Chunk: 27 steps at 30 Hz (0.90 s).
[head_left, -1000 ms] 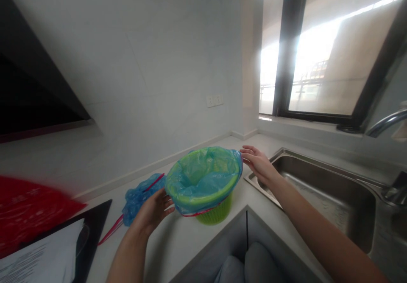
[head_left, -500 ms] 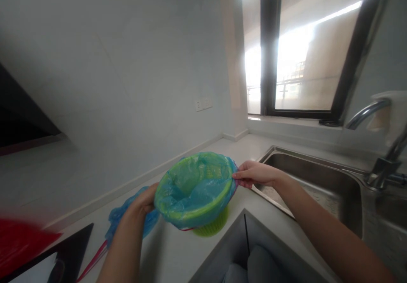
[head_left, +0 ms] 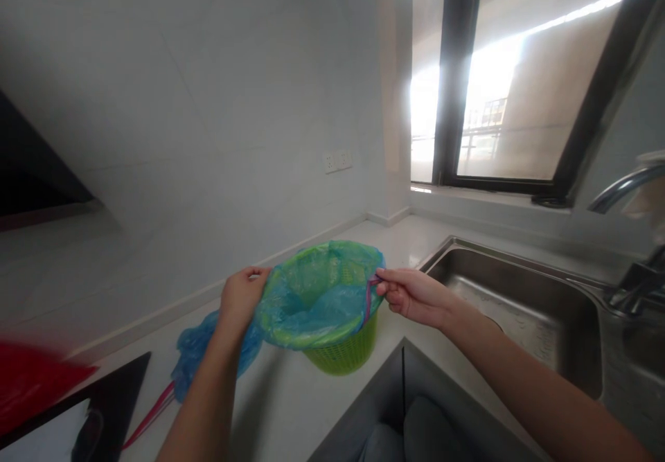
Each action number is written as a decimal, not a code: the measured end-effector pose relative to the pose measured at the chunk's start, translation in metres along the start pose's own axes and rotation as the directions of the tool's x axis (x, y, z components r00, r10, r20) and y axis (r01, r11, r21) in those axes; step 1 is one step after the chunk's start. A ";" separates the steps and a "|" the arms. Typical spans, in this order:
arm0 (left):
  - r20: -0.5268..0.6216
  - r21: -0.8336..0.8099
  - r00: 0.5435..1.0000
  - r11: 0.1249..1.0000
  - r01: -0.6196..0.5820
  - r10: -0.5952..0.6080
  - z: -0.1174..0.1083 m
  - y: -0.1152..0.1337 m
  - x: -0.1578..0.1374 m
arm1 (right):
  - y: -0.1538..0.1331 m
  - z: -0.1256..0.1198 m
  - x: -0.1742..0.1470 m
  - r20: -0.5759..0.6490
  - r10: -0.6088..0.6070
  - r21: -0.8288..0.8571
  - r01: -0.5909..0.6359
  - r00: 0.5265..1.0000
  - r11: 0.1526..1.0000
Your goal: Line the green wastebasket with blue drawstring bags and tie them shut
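Observation:
A green plastic basket [head_left: 343,352] with slotted walls stands on the counter, tilted towards me. A thin blue-green garbage bag [head_left: 332,309] lines its inside and reaches over parts of the rim. At the left rim my left hand [head_left: 243,297] is closed on the bag's edge; some of its fingertips are hidden. My right hand [head_left: 415,296] pinches the bag's pink-purple drawstring [head_left: 369,297] at the right rim. Behind my left forearm lies another crumpled blue bag [head_left: 194,351], with a pink drawstring trailing towards me.
On the right is a steel sink [head_left: 519,303] with a faucet [head_left: 628,188]. A dark cooktop [head_left: 117,396] lies at the lower left, with a blurred red bag [head_left: 36,386] over it. The counter's front edge is close to me, and a wall socket [head_left: 337,162] is behind.
The bag's edge has come up from the basket's outside, baring more green wall. The drawstring now shows at the right rim. My left hand has shifted up along the rim.

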State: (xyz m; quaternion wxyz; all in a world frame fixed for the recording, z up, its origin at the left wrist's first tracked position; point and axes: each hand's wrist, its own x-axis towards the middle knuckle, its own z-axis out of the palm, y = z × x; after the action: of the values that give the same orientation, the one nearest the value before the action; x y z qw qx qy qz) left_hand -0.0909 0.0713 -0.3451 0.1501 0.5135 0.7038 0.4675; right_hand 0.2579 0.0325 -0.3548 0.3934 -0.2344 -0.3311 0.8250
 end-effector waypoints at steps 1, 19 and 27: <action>-0.022 0.009 1.000 1.000 -0.018 0.018 0.000 0.002 -0.001 | 0.000 0.001 -0.001 -0.008 0.003 -0.017 -0.003 1.000 1.000; 0.127 -0.805 0.948 0.529 0.269 -0.290 -0.008 -0.007 -0.045 | -0.067 -0.029 0.019 -0.049 -0.072 -0.445 0.042 0.996 0.894; 0.331 -0.780 0.816 0.348 0.519 -0.474 0.015 -0.025 -0.150 | -0.052 -0.026 0.127 -0.192 -0.010 -0.589 -0.107 0.981 0.801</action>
State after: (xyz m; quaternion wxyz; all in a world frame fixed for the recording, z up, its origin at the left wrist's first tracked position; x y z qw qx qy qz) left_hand -0.0306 -0.0516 -0.4136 0.5296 0.1467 0.5033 0.6669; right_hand 0.2266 0.1683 -0.3503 0.3076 -0.4305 -0.5293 0.6632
